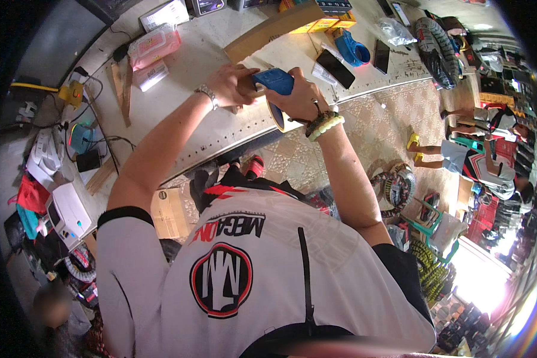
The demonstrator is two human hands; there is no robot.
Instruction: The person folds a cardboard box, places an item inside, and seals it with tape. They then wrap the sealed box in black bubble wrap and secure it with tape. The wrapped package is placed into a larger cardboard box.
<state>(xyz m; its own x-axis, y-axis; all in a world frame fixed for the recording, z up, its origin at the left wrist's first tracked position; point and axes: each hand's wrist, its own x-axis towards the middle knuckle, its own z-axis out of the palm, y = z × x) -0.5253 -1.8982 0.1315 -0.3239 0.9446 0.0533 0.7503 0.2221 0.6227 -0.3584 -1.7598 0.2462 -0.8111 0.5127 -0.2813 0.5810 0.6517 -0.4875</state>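
Above the table's near edge, both my hands close around a small blue-faced box [274,80] with a brown side. My left hand [228,85] grips its left end, fingers curled over the brown part. From the right, my right hand [301,98] holds it with bent fingers. Under the right palm shows a round roll [276,117] with a yellowish rim, like a roll of tape; the hand covers much of it. Just beyond lies a long brown cardboard strip [271,33]. A black phone [336,68] and a blue ring-shaped tape dispenser [353,49] are to the right.
The white worktable [185,113] carries a pink wipes pack [154,46], wooden strips [124,92], a second phone [382,56] and yellow boxes [325,24]. Wrapped tyres [437,51] stand at its right end. A white printer [68,215] sits left. People [483,164] are farther right.
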